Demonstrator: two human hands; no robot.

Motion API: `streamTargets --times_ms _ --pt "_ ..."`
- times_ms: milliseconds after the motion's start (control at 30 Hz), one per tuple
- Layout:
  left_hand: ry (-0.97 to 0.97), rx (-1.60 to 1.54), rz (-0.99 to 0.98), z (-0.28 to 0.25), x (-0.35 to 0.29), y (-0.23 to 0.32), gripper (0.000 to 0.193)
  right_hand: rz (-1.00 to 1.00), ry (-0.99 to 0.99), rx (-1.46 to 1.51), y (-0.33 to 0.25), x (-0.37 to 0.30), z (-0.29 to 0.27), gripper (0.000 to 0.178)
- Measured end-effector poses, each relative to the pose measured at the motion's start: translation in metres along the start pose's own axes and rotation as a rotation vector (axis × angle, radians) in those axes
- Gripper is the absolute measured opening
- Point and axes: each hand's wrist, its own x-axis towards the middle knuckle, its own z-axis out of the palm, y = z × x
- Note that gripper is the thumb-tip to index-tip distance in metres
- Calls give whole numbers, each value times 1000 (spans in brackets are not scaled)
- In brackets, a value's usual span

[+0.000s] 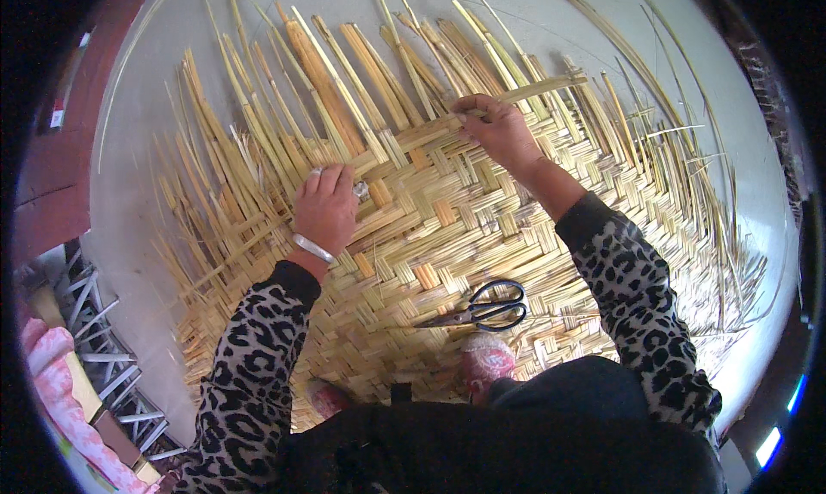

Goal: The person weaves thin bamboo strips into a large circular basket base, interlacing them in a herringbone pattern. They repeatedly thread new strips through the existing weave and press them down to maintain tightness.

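A half-woven mat (482, 206) of flat, pale yellow reed strips spreads below me, its far ends loose and upright like a fringe. One long flat strip (551, 86) runs crosswise between both hands along the far edge of the weave. My right hand (499, 137) pinches this strip between thumb and fingers, its free end sticking out to the right. Lower and to the left, my left hand (327, 206), with a ring and a silver bracelet, has its fingers curled down together on the strip's left part; the fingertips are partly hidden.
Black-handled scissors (483, 311) lie on the mat near my feet. A pink shoe (487, 363) rests on the weave. Left of the pale floor (129, 262) stand a metal rack (112, 356) and pink cloth (52, 365). Long loose strips arch along the right side.
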Motion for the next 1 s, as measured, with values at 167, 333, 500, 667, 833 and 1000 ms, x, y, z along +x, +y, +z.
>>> streamTargets --times_ms 167,333,500,667,833,1000 --pt "-113 -214 40 -21 43 2 39 32 -107 176 4 3 -13 21" --pt "-87 -580 -40 -7 106 51 32 24 -242 265 -6 0 -25 16" --pt "-271 -524 -130 -9 134 54 31 50 -425 289 -24 3 -47 12" --pt "-114 -642 -268 -7 118 61 28 -6 -359 441 -37 23 -68 11" --pt "77 -663 -359 6 108 74 26 -40 -325 637 -29 40 -68 9" --pt "96 -547 -439 10 116 76 24 -174 -326 188 -20 47 -56 21"
